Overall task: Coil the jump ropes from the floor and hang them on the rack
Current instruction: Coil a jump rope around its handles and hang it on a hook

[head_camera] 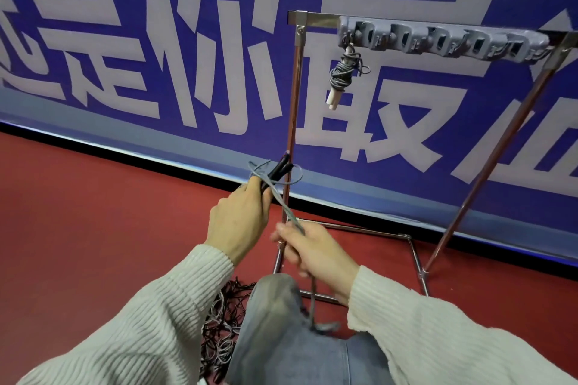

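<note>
Up close, the left hand has its fingers curled around two black jump-rope handles, which stick up and away beyond the knuckles toward the wall. A grey rope loops around those handles just past the left fingers and runs down to the right hand, whose fingers pinch it; the thumb lies along the cord. Below the right fingers the same cord drops over the person's jeans-clad knee and ends in a slack bend on the thigh.

Behind and to the right of both hands stands a metal rack on the red floor, against a blue banner with large pale characters. Its top bar carries a grey strip of hooks. One already coiled grey rope with white handles hangs from the hook nearest the left end, well above the fingers.

Beneath the left forearm, beside the knee, a tangled pile of dark and grey ropes lies on the floor. Both arms wear cream ribbed sleeves.
</note>
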A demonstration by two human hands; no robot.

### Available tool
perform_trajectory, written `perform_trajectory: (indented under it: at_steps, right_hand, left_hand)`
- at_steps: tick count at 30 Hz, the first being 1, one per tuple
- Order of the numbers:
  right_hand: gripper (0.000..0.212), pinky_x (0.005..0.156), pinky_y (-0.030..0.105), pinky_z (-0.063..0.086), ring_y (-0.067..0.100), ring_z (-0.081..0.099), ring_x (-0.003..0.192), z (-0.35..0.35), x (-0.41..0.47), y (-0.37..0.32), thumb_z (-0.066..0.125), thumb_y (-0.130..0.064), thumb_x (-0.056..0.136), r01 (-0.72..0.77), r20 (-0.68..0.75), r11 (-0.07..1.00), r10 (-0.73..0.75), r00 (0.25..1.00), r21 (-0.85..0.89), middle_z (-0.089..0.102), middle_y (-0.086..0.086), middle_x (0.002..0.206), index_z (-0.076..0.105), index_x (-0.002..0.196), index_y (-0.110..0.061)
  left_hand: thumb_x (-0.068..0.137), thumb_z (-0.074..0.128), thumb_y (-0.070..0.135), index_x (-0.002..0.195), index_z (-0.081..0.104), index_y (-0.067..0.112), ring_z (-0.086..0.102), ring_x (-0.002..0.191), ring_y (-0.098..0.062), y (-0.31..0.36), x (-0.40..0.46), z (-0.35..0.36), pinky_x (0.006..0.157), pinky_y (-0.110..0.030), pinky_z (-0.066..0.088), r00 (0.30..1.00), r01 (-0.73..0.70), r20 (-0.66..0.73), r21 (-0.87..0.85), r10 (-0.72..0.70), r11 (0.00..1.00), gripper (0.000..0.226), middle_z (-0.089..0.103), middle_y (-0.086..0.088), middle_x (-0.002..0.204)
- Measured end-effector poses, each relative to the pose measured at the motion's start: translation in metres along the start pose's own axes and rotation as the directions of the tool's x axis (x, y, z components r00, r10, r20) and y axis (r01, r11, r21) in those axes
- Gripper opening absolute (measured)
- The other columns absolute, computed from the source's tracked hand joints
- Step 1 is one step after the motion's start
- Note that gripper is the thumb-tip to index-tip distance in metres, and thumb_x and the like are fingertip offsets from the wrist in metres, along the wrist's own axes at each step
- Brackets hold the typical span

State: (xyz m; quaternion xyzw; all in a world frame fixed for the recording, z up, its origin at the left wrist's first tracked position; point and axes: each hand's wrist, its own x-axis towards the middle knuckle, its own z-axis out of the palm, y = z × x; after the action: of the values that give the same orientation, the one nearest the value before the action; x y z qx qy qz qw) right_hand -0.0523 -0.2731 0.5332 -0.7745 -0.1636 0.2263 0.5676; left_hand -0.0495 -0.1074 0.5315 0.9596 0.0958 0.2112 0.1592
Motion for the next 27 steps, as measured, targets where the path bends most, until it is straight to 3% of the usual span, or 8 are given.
perform_trajectory:
  at_steps: [4,6,9,14,18,21,25,27]
  right_hand:
    - [0.036,0.064,0.039,0.045,0.019,0.054,0.061,-0.034,0.008,-0.033,0.053,-0.051,0.098,0.21,-0.114,0.751,-0.355,0.928,-0.626,0.056,-0.003,0.061,0.049,0.076,-0.023]
    - [0.03,0.062,0.038,0.041,0.021,0.053,0.063,-0.054,0.018,-0.055,0.054,-0.044,0.1,0.294,-0.092,0.67,-0.477,0.874,-0.681,0.055,-0.002,0.062,0.047,0.081,-0.022]
    - [0.018,0.063,0.036,0.042,0.013,0.049,0.062,-0.08,0.044,-0.067,0.05,-0.035,0.105,0.375,-0.121,0.716,-0.537,0.835,-0.59,0.053,-0.008,0.064,0.053,0.089,-0.026]
    - [0.023,0.065,0.033,0.041,0.014,0.054,0.064,-0.096,0.063,-0.033,0.052,-0.038,0.103,0.145,-0.073,0.674,-0.284,0.956,-0.724,0.06,-0.008,0.067,0.071,0.097,-0.026]
    - [0.023,0.073,0.035,0.049,0.015,0.061,0.074,-0.08,0.037,-0.015,0.056,-0.043,0.101,0.231,0.211,0.551,-0.102,0.972,-0.802,0.065,-0.008,0.074,0.067,0.083,-0.035]
    - [0.023,0.072,0.039,0.049,0.021,0.062,0.074,-0.068,0.015,-0.028,0.057,-0.046,0.101,0.36,0.373,0.623,-0.116,0.92,-0.694,0.069,-0.003,0.079,0.074,0.093,-0.033]
    - [0.023,0.07,0.044,0.053,0.028,0.061,0.067,-0.067,0.008,-0.056,0.056,-0.039,0.102,0.47,0.296,0.748,-0.368,0.882,-0.47,0.068,0.007,0.076,0.076,0.096,-0.029]
    - [0.025,0.06,0.019,0.047,0.007,0.055,0.055,-0.07,0.017,-0.067,0.054,-0.027,0.105,0.488,0.15,0.792,-0.468,0.871,-0.365,0.061,-0.011,0.06,0.075,0.099,-0.015]
  left_hand:
    - [0.106,0.029,0.055,0.124,0.049,0.029,0.068,0.094,-0.041,-0.016,-0.001,0.003,0.07,-0.041,0.048,0.972,-0.179,0.178,0.152,0.152,0.972,0.038,0.072,-0.002,0.114]
    - [0.105,0.027,0.058,0.128,0.048,0.032,0.069,0.096,-0.036,-0.017,-0.006,0.001,0.071,-0.041,0.05,0.919,-0.346,0.25,0.132,0.306,0.929,0.041,0.069,0.005,0.118]
    - [0.105,0.03,0.054,0.124,0.051,0.033,0.065,0.076,-0.016,-0.016,-0.014,-0.007,0.065,-0.034,0.047,0.865,-0.434,0.156,-0.242,0.476,0.868,0.036,0.063,0.015,0.088]
    - [0.11,0.041,0.034,0.094,0.06,0.022,0.043,0.057,-0.008,-0.015,-0.003,-0.012,0.055,-0.032,0.036,0.994,-0.11,-0.089,-0.73,0.066,0.675,0.027,0.051,0.002,0.065]
    - [0.109,0.036,0.038,0.084,0.052,0.014,0.057,0.073,-0.038,-0.032,0.02,-0.014,0.064,-0.045,0.041,0.982,0.124,-0.063,-0.504,-0.179,0.855,0.039,0.06,-0.005,0.072]
    - [0.108,0.037,0.041,0.098,0.055,0.014,0.061,0.095,-0.048,-0.054,0.024,-0.003,0.078,-0.045,0.043,0.966,0.256,0.097,-0.233,-0.239,0.938,0.034,0.069,-0.021,0.098]
    - [0.109,0.033,0.048,0.109,0.057,0.019,0.067,0.075,-0.027,-0.058,0.007,0.013,0.065,-0.031,0.049,0.913,0.053,0.407,-0.05,-0.028,0.997,0.037,0.073,-0.01,0.094]
    - [0.108,0.031,0.053,0.114,0.057,0.022,0.059,0.057,-0.005,-0.046,-0.005,0.015,0.055,-0.019,0.046,0.796,-0.132,0.587,-0.062,0.143,0.989,0.041,0.07,0.002,0.086]
